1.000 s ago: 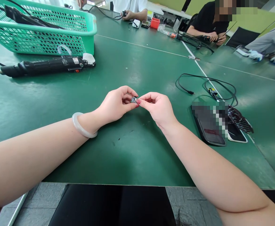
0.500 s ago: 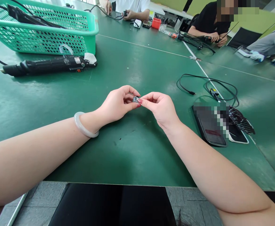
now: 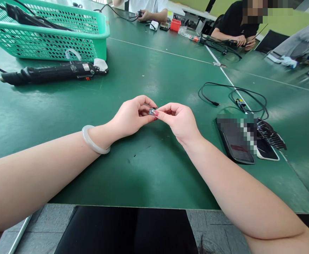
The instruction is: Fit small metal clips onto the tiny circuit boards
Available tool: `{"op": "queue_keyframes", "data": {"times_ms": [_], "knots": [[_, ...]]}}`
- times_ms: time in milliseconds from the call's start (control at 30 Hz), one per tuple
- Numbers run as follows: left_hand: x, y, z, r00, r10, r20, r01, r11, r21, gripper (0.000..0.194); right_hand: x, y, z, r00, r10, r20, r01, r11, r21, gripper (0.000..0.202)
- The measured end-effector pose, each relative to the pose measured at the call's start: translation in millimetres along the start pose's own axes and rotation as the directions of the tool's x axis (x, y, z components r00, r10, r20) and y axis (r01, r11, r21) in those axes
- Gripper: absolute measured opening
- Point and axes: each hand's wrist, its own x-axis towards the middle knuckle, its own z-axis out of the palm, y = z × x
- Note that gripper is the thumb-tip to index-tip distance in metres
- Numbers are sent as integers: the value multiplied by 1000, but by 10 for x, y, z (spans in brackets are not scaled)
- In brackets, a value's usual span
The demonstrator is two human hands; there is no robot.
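Observation:
A small grey and dark part [image 3: 151,111], too small to name, is pinched between both hands above the green table [image 3: 154,169]. My left hand [image 3: 130,114] holds it from the left between thumb and fingers, and a pale bangle [image 3: 93,140] rings that wrist. From the right, my right hand [image 3: 182,121] grips the same part with thumb and forefinger tips. Fingertips hide most of it. Closest to the left hand on the tabletop lies a black electric screwdriver [image 3: 56,73].
Behind the screwdriver stands a green plastic basket [image 3: 61,44] with black tools inside. To the right lie a black cable [image 3: 252,92], a phone [image 3: 235,141], a second white-edged phone [image 3: 267,151] and a dark hair claw [image 3: 271,134]. Two people [image 3: 146,10] [image 3: 231,28] sit across the table.
My hands stay together on the small part, with only a slight shift of the fingertips. Across the table, one person's hand has lifted away. At far right, a blurred person has moved.

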Motion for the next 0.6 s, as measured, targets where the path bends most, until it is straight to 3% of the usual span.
{"op": "queue_keyframes", "data": {"times_ms": [133,367,600], "knots": [[5,-17,3,1000,-15,7,15,1000,-12,30,2,12,1,1000,-17,3,17,1000,9,28],[28,4,23,988,-147,54,156,939,-307,27,6,-18,1,999,10,-51,-9,1000,24,23],[45,-9,17,977,-203,68,212,865,-456,29,21,33,-18,999,-14,-45,14,1000,18,26]]}}
